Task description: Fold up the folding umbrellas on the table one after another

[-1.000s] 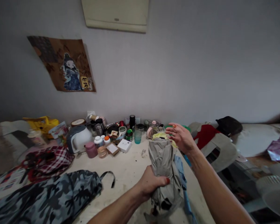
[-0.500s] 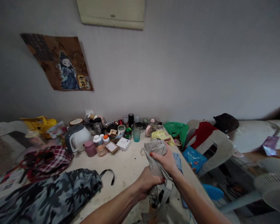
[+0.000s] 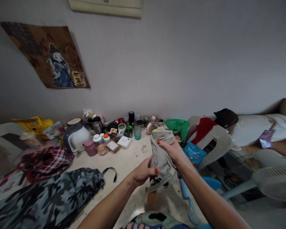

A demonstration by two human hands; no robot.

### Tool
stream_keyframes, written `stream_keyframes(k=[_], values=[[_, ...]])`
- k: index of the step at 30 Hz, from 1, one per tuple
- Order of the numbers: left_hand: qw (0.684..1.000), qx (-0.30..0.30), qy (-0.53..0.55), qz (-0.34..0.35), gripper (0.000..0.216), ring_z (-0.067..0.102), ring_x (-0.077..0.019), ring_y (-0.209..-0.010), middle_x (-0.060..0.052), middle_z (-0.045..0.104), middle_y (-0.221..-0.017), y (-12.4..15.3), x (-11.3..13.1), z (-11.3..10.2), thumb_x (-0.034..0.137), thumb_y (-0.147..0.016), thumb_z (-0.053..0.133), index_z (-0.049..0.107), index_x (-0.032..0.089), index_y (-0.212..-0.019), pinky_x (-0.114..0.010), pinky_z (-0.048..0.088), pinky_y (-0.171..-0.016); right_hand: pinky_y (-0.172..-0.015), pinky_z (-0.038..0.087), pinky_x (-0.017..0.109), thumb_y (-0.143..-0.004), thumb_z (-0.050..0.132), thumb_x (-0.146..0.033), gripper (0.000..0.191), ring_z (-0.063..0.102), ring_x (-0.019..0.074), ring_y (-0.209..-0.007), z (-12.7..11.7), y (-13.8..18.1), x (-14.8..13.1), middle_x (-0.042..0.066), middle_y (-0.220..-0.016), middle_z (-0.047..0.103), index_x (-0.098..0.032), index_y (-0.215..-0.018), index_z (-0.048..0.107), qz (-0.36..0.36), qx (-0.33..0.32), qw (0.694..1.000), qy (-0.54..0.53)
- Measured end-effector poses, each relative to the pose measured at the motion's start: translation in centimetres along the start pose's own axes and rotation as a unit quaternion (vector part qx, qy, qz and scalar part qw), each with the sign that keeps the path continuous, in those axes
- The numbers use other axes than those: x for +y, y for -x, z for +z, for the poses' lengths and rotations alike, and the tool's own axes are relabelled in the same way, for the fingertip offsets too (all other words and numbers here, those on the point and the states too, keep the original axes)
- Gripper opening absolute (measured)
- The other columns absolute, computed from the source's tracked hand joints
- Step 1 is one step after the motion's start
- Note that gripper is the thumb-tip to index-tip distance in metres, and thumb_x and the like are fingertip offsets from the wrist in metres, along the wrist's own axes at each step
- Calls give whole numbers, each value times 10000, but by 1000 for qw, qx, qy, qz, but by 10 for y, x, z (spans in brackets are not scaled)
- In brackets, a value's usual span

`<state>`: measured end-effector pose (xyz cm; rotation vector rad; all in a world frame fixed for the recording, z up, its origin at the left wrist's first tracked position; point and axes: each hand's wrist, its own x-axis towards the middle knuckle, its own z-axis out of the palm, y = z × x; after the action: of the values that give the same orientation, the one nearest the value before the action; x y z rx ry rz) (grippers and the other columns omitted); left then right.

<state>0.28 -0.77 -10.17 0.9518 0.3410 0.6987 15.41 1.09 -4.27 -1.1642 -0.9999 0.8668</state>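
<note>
Both my hands hold a folded grey umbrella (image 3: pixel 160 156) upright over the right part of the table (image 3: pixel 124 165). My left hand (image 3: pixel 143 171) is closed around its lower part. Higher up, my right hand (image 3: pixel 173 151) grips the bunched grey fabric near the top. The umbrella's dark end and a strap hang below my left hand. A light blue object (image 3: pixel 187 194) lies on the table just right of the umbrella.
A camouflage fabric item (image 3: pixel 50 197) and a plaid cloth (image 3: pixel 47 160) lie at the left. A white kettle (image 3: pixel 75 136), jars, bottles and cups crowd the back of the table. A green bag (image 3: pixel 178 125), a blue packet (image 3: pixel 195 152), a clothes-draped chair (image 3: pixel 214 136) and a fan (image 3: pixel 274 178) stand to the right.
My right hand came back from the far end of the table and closed on the upper part of the umbrella. Both hands have lifted it slightly and the view has dipped.
</note>
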Motion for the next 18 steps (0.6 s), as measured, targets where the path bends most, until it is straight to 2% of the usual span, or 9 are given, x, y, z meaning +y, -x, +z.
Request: stream_keyframes(k=[2, 4, 6, 8, 11, 14, 16, 18], values=[[1000, -16, -4, -26, 738, 648, -254, -925, -111, 700, -1003, -1, -1, -1, 307, -458, 881, 618, 106, -1118, -301, 477, -791, -836, 506, 399, -525, 805, -376, 573, 650, 252, -860, 0, -1, 1, 95, -989, 712, -151, -1028, 646, 9, -3, 1000, -17], [998, -19, 51, -37, 691, 663, -228, -823, -103, 707, -923, -2, -8, -1, 332, -479, 851, 618, 99, -1087, -296, 486, -730, -842, 510, 399, -528, 804, -392, 559, 655, 259, -879, 1, -2, 6, 90, -988, 716, -152, -1011, 653, 19, 1, 999, -37], [995, 13, 99, -31, 620, 653, -178, -699, -76, 704, -834, -3, -16, 0, 356, -515, 813, 617, 114, -1051, -271, 487, -662, -884, 499, 403, -550, 792, -413, 532, 650, 269, -939, 1, -3, 13, 80, -1016, 714, -159, -998, 656, 25, 20, 998, -48], [993, 64, 102, -18, 534, 617, -137, -602, -48, 688, -750, -3, -22, 2, 343, -541, 785, 622, 119, -997, -244, 478, -605, -922, 485, 401, -590, 758, -447, 485, 636, 281, -1003, 3, -3, 18, 80, -1040, 710, -163, -970, 659, 47, 52, 996, -46], [992, 106, 68, -6, 442, 574, -117, -552, -31, 664, -686, -4, -20, 7, 342, -577, 758, 625, 106, -926, -231, 461, -564, -915, 501, 382, -666, 679, -495, 456, 624, 287, -1054, 6, 2, 22, 92, -1072, 703, -169, -983, 653, 91, 66, 992, -54], [991, 136, 3, 12, 367, 542, -102, -543, -9, 640, -665, -5, -11, 11, 330, -612, 734, 611, 106, -875, -216, 433, -548, -890, 522, 369, -709, 664, -487, 513, 634, 267, -1053, 9, 10, 23, 75, -1145, 679, -194, -1125, 594, 107, 11, 991, -84], [986, 159, -49, 18, 352, 551, -115, -577, -9, 642, -689, -6, -6, 13, 319, -632, 707, 599, 111, -895, -226, 439, -570, -894, 522, 371, -694, 704, -454, 554, 638, 258, -1046, 10, 13, 24, 77, -1173, 665, -199, -1164, 561, 112, -18, 990, -82], [977, 179, -116, 27, 372, 601, -161, -695, -46, 674, -802, -7, -4, 14, 293, -657, 669, 588, 113, -972, -268, 476, -663, -911, 512, 375, -662, 746, -409, 568, 634, 256, -1049, 11, 14, 24, 86, -1170, 662, -191, -1152, 559, 103, -25, 993, -59]])
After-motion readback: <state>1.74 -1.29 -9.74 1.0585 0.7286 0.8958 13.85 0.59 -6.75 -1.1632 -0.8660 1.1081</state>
